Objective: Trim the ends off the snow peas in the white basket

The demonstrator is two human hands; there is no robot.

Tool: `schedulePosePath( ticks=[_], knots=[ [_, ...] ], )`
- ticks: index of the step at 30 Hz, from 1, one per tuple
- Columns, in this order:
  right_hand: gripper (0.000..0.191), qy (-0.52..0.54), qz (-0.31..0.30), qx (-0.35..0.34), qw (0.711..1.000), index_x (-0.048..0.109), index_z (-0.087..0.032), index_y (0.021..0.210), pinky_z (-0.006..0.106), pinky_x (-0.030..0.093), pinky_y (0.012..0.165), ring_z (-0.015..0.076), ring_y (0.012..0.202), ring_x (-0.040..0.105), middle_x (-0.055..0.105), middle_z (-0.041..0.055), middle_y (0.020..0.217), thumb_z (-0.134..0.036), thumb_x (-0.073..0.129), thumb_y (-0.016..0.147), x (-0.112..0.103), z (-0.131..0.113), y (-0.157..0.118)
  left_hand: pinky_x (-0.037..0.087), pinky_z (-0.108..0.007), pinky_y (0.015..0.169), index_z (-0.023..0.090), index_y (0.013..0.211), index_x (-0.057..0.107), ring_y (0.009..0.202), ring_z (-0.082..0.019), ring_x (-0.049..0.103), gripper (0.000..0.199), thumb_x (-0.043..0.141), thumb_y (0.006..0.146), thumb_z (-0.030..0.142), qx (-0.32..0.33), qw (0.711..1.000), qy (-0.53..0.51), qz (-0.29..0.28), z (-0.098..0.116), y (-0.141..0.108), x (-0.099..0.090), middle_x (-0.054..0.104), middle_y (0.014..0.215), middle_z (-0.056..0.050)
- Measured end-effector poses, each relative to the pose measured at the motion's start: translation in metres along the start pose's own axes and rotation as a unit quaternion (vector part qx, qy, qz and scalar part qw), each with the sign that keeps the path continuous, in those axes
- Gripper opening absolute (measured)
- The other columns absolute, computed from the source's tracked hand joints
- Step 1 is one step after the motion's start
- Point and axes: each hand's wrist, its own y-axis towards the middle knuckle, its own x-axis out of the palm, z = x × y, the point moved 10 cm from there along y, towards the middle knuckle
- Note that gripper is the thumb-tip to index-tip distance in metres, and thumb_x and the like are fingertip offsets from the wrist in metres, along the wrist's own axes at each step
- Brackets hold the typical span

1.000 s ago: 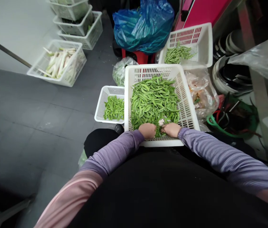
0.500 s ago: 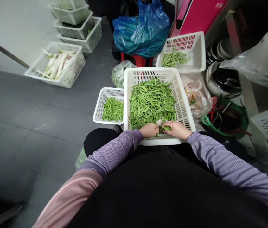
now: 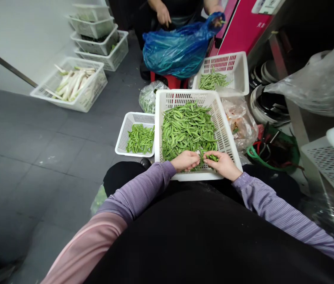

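Note:
A large white basket (image 3: 227, 138) stands in front of me with a heap of green pea pods (image 3: 186, 126) in it. Over its near end, my right hand (image 3: 222, 163) is closed around a few pods (image 3: 212, 157). My left hand (image 3: 185, 161) is just beside it, fingertips pinched together; whatever they hold is too small to make out. A narrow gap separates the two hands. Left of the basket, a small white basket (image 3: 120, 138) holds more pods (image 3: 140, 139).
Across from me, a person's hand (image 3: 163, 15) hangs near a blue bag (image 3: 175, 51) on a red stool. A basket of beans (image 3: 238, 75), clear bags (image 3: 239, 118) and a green basket (image 3: 252, 154) lie right; scallion-like stalks (image 3: 74, 83) and stacked baskets (image 3: 104, 59) left.
My hands have moved slightly apart, and more of the pods in my right hand shows. The other person's hands have come into view, one gripping the top of the blue bag. The view has shifted a little.

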Motion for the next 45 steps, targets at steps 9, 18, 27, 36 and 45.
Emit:
schedulePosePath(
  ticks=[9,18,27,36,45],
  knots=[
    [0.028,0.236,0.130,0.059,0.961,0.055,-0.018,0.078,0.023,0.039,0.050,0.0094,0.045,0.046,0.053,-0.0049,0.050,-0.037,0.068,0.062,-0.030,0.023,-0.010,0.044,-0.023,0.080,0.014,0.119,0.047,0.092,-0.015,0.056,0.046,0.050,0.075,0.026,0.053,0.976,0.188,0.099,-0.002,0.000,-0.015,0.056,0.109,-0.009],
    [0.021,-0.234,0.060,-0.089,0.966,0.060,-0.018,0.094,0.030,0.043,0.069,0.0208,0.081,0.057,0.062,0.0086,0.086,-0.027,0.047,0.080,-0.023,-0.021,-0.010,0.043,-0.025,0.066,0.014,0.081,0.063,0.073,-0.016,0.059,0.032,0.034,0.085,0.026,0.101,0.937,0.333,-0.001,0.026,-0.006,0.006,0.065,0.079,-0.007],
    [0.016,-0.056,-0.105,-0.033,0.992,0.058,-0.018,0.076,0.027,0.043,0.058,0.0159,0.063,0.055,0.058,0.0022,0.067,-0.033,0.058,0.070,0.022,-0.002,0.003,0.039,-0.019,0.060,0.013,0.067,0.059,0.061,-0.009,0.052,0.033,0.033,0.084,0.024,0.180,0.950,0.246,0.072,0.043,-0.011,-0.003,0.060,0.066,-0.002],
    [0.025,0.408,0.171,0.170,0.880,0.041,-0.022,0.061,0.023,0.043,0.042,0.0106,0.044,0.048,0.048,-0.0043,0.048,-0.041,0.058,0.064,-0.064,0.107,0.042,0.045,-0.027,0.069,0.011,0.084,0.063,0.077,-0.018,0.058,0.023,0.043,0.076,0.020,0.024,0.935,0.352,-0.025,-0.014,0.011,0.019,0.061,0.085,-0.010],
    [0.016,-0.302,-0.045,0.187,0.934,0.065,-0.011,0.071,0.037,0.045,0.075,0.0297,0.088,0.060,0.065,0.0195,0.084,-0.024,0.061,0.062,0.019,0.110,0.079,0.048,-0.033,0.072,0.009,0.087,0.065,0.086,-0.025,0.061,0.039,0.038,0.083,0.037,-0.025,0.922,0.386,-0.025,-0.021,0.014,0.010,0.063,0.087,-0.015]
  ],
)
